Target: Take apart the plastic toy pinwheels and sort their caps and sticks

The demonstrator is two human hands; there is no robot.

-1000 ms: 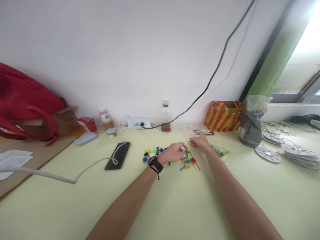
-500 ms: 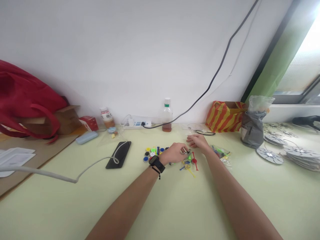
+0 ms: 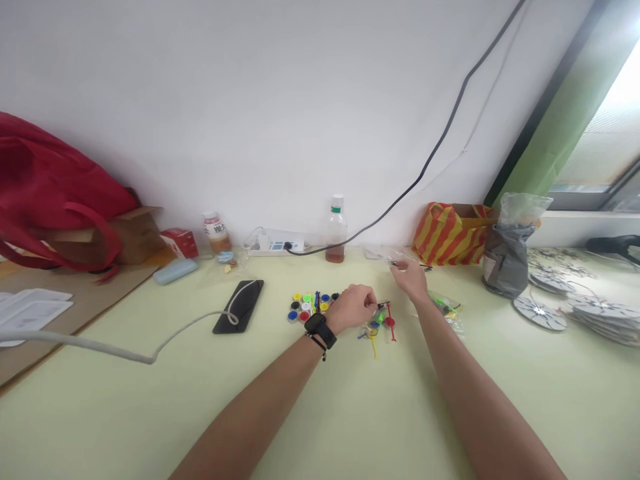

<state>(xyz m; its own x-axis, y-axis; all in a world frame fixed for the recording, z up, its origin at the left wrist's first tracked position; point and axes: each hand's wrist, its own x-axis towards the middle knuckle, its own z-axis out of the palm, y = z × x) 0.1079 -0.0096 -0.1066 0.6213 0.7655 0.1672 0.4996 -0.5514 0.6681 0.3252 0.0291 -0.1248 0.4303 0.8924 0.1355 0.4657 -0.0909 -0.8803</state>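
Note:
My left hand [image 3: 354, 308], with a black watch [image 3: 320, 329] on its wrist, is closed, thumb and fingers pinched together. A small black piece [image 3: 383, 305] shows at its fingertips; whether they grip it is unclear. Just below lie coloured plastic arrow-shaped pieces on small round discs, among them a red arrow piece [image 3: 390, 321] and a yellow one [image 3: 374, 345]. Several round coloured discs [image 3: 305, 307] sit in rows left of this hand, partly covered by it. Farther back, my right hand [image 3: 411, 280] has its fingers drawn together by a clear plastic wrapper [image 3: 397, 253] and dark-framed glasses [image 3: 426, 268].
A black phone-like slab [image 3: 240, 310] with a grey cable lies left. By the wall stand a power strip [image 3: 277, 248] and a bottle [image 3: 336, 233]. Rightward are a plastic bag of parts [image 3: 450, 310], a striped bag [image 3: 445, 233], a grey bag [image 3: 507, 260] and stacked discs [image 3: 603, 310].
My right hand has moved away from my left hand, rightward and slightly back toward the glasses. My left hand stays nearly in place, its fingers more closed. The yellow arrow piece has turned.

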